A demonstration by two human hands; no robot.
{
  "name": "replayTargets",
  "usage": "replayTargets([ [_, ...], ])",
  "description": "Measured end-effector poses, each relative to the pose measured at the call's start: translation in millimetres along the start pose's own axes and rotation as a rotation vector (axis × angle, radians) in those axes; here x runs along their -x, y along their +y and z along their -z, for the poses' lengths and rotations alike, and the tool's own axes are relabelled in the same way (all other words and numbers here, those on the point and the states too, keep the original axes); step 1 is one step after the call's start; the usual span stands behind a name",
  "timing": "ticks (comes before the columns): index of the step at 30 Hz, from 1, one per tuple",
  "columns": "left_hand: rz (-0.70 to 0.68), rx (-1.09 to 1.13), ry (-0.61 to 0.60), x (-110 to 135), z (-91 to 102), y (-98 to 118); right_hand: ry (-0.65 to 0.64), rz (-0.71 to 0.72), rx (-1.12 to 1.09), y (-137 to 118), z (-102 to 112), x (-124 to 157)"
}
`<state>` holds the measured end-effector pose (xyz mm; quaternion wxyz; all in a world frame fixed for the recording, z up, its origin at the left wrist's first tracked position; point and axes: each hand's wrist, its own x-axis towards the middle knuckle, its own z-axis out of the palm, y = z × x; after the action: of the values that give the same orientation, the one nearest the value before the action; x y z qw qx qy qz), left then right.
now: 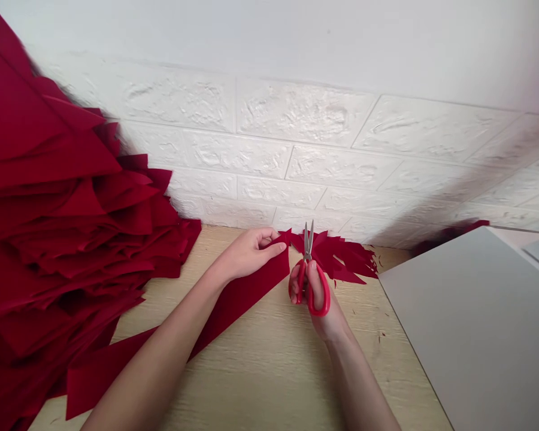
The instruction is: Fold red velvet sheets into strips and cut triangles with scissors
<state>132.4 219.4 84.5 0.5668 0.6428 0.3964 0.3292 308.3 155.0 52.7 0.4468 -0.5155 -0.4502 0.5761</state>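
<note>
My left hand [256,250] pinches the far end of a long dark red fabric strip [240,302], thumb on top. The strip runs back toward the lower left, passing under my left forearm. In my right hand [317,287] is a pair of red-handled scissors [308,254], my thumb and fingers through the loops. Its blades point up toward the wall and stand slightly apart, just right of the strip's end, with no cloth visible between them. Behind the scissors lie red fabric scraps [341,257] in a loose heap.
A tall pile of red fabric pieces [72,227] fills the left side. On the right stands a large grey box-like panel [476,317]. The pale wooden table [260,377] meets a white brick-patterned wall [278,108] at the back. Small red snippets lie near the panel.
</note>
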Motion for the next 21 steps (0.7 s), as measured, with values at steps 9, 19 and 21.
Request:
replayTargets([
  [9,-0.056,-0.043,0.027,1,-8.1,3,-0.136,0.006,0.264,-7,12,19],
  [19,-0.031,-0.035,0.008,0,-6.1,2,-0.178,-0.02,0.259,-6,1,18],
  [21,-0.03,-0.049,0.014,0,-5.6,1,-0.164,-0.035,0.266,-5,1,17],
])
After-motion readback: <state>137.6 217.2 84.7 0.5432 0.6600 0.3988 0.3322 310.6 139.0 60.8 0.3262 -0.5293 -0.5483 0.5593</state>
